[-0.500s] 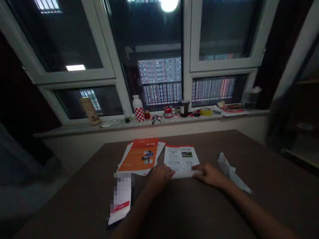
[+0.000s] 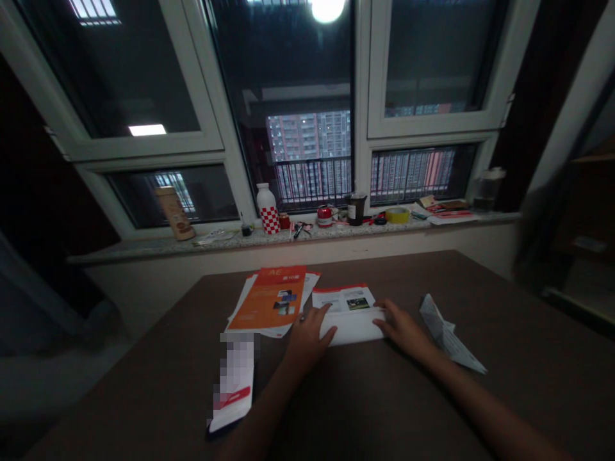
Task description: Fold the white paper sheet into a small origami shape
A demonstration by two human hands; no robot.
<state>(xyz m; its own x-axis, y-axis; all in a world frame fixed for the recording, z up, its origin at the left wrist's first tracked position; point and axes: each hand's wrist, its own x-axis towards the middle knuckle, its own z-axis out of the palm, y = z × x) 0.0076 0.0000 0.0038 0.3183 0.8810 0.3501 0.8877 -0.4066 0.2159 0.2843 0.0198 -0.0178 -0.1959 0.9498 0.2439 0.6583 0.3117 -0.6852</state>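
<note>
A white leaflet (image 2: 346,315) with a red top edge lies on the dark brown table (image 2: 365,397), its near part folded up over itself so the blank back shows. My left hand (image 2: 307,338) grips the folded flap at its left edge. My right hand (image 2: 401,330) holds the flap at its right edge. Both hands have their fingers curled on the paper. Just left of the leaflet lies a stack of papers with an orange brochure (image 2: 270,298) on top.
A folded paper shape (image 2: 446,335) lies right of my right hand. A white card (image 2: 234,383) sits near the table's front left. The windowsill (image 2: 288,235) carries a checked bottle (image 2: 267,209), a dark cup (image 2: 356,209), yellow tape (image 2: 396,215) and small items.
The near edge of the leaflet has been lifted and folded away from me over the printed side. Both hands moved forward with it.
</note>
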